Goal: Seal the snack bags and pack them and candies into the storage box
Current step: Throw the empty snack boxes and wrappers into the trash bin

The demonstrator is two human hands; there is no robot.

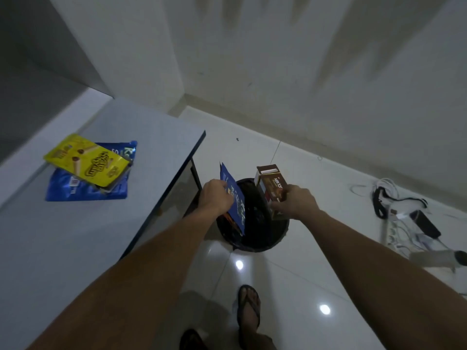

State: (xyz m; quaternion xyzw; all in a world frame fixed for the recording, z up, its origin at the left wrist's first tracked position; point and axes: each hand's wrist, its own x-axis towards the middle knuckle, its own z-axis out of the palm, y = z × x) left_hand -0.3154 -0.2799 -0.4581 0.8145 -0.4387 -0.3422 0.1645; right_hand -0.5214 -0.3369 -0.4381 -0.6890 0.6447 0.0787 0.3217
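Observation:
My left hand (216, 196) grips a flat blue snack bag (235, 198), held upright over a round black bin (275, 238) on the floor. My right hand (295, 202) holds a brown Nextar box (271, 188), its top flap open, above the bin's right side. On the grey table (156, 147) at the left lies a yellow snack bag (87, 160) on top of a blue snack bag (83, 190).
The table's edge runs close to the bin's left side. A white power strip (396, 233), black adapters and tangled cables lie on the tiled floor at the right. My sandalled feet (249, 306) stand just in front of the bin. A white wall is behind.

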